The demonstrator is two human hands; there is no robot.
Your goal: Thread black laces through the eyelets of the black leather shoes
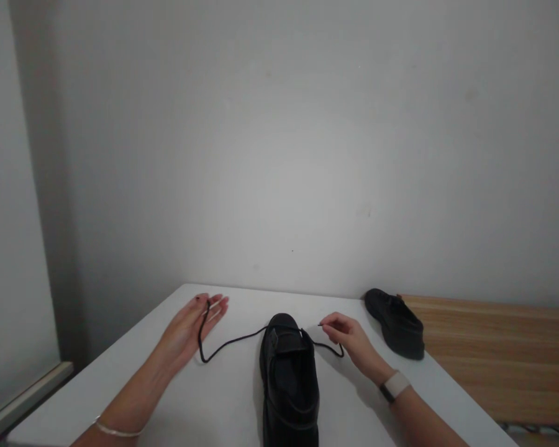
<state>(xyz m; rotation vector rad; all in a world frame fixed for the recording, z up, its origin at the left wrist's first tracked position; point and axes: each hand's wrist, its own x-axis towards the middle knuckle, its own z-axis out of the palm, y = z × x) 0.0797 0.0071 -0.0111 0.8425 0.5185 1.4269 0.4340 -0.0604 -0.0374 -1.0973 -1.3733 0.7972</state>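
A black shoe (290, 397) rests upright on the white table, its toe pointing away from me and its opening facing up. A black shoelace (235, 339) crosses its front and runs out to both sides. On the left, my left hand (193, 329) is raised with palm turned inward and fingers fairly straight; the lace hangs in a loop from between its thumb and fingers. Right of the toe, my right hand (347, 335) pinches the other side of the lace, whose tip pokes out past the fingertips. A slack loop hangs under this hand.
A second black shoe (395, 324) lies at the table's right edge. Beyond it is a wood-grain surface (489, 354). The white table (233, 397) meets a plain grey wall (279, 155) at the back. A pale ledge (28, 400) stands at far left.
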